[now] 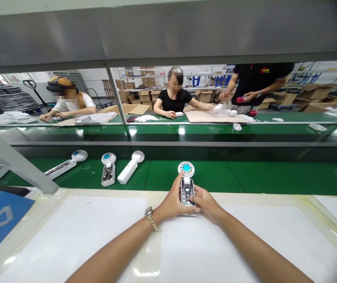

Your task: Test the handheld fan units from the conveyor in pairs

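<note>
Both hands, left (pixel 175 202) and right (pixel 208 204), have their grip closed around an open-backed white device (pixel 187 192), right by the desk's (pixel 97 236) far edge.

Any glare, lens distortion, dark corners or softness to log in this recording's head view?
Head view: glare patches on the glossy white worktop and far green surface; head view: wide-angle lens apparently bowing the grey overhead metal shelf, right-hand corners darkened; head view: fine circuitry in the white round-headed device too soft to read.
</note>
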Available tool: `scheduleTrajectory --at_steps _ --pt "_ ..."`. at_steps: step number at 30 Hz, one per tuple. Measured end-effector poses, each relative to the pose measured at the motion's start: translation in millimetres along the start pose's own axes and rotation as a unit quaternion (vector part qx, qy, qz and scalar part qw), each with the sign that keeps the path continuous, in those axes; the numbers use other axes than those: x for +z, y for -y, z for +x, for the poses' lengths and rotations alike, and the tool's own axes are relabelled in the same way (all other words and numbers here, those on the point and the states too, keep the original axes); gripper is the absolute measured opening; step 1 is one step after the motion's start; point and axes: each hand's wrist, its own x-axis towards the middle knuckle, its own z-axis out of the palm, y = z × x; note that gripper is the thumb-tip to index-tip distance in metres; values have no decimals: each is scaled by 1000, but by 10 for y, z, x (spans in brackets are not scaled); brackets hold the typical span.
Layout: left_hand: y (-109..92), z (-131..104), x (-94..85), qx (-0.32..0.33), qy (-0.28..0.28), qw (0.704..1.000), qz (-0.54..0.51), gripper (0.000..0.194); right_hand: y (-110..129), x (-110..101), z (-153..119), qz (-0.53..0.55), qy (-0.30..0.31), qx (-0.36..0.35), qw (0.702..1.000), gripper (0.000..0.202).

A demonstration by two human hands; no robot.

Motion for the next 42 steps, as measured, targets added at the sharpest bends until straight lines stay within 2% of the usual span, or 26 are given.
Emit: scheduleTrajectory --at_steps 3,8,11,30,36,40,42 --pt "21 14 -3 2 -17 1000 3 109 10 9 -15 3 10 -3 1000 44" --pt "46 49 -23 7 -80 997 20 58 -2 57 -39 -3 14 16 1000 48" --pt "44 68 -40 14 -103 992 66 48 -22 80 -51 3 32 24 999 51" --pt "66 80 -42 14 -108 991 75 46 -56 53 -46 0 39 26 999 47" --pt "47 77 -33 18 -118 990 79 45 -24 107 -52 8 30 35 999 46" --pt "83 72 -24 -5 -142 989 35 57 -30 122 -38 34 16 39 999 45" --pt "119 72 -12 -37 -171 984 11 66 -31 72 -15 53 -17 29 998 47"
